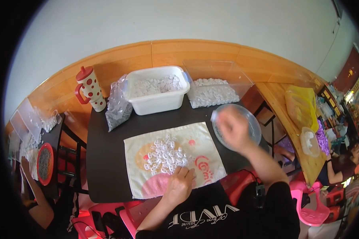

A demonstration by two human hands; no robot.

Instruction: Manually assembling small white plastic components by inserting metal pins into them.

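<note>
A pile of small white plastic ring-like pieces (165, 154) lies on a cream printed towel (137, 175) in front of me. At the pile's near edge, my left hand (180, 185) rests on the towel with its fingers curled together; what they hold, if anything, is hidden. My right hand (234, 129) is raised over a round clear plastic container (254, 126) and is smeared by motion. Its fingers are closed, and a small white plastic piece (214, 116) shows at their tips. The contents of the container are partly covered by that hand.
Behind the towel on the dark table (107, 159) stand a white tub (157, 104) of white pieces, a clear bin (215, 93) of more, a bag of grey bits (119, 107) and a spotted tumbler (91, 89). Other people sit at side tables, one near a red tray (45, 164).
</note>
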